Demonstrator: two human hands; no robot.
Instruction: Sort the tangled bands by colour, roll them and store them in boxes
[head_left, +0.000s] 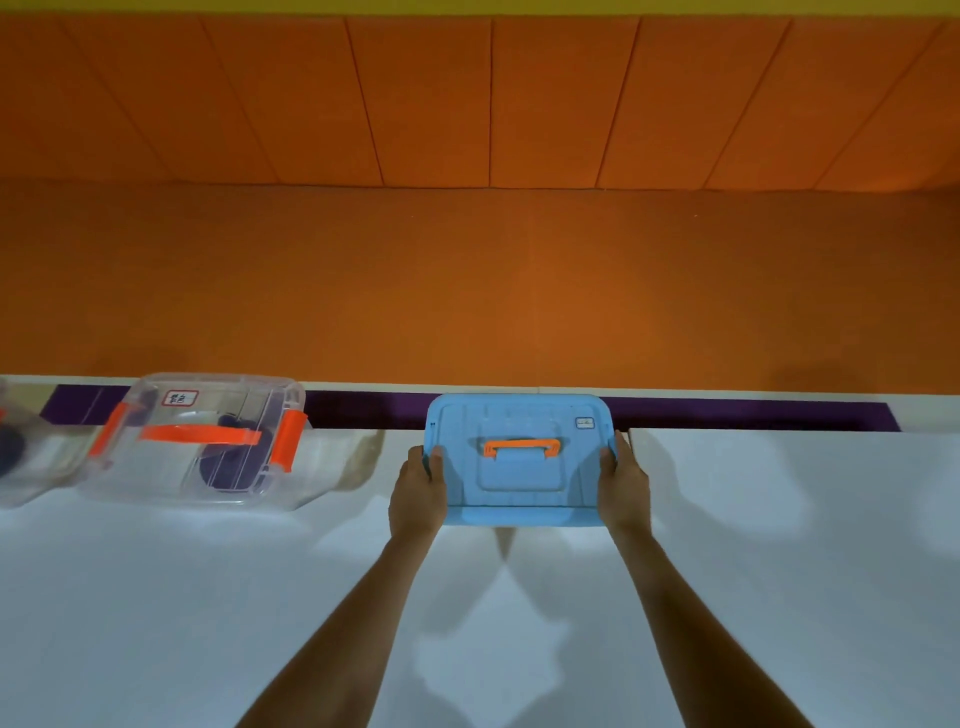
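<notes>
White table (779, 571), orange padded wall (467, 104) behind. Left hand (418, 493) and right hand (623, 488) grip blue box (519, 488) by its sides at far edge. Clear box (208, 441) well left, dark bands inside.

Showed two bare forearms, long and slender, tapered toward the wrists. Ended in a left hand (418, 493) left of the blue box (519, 486) and a right hand (623, 493) right of it, both bare.
</notes>
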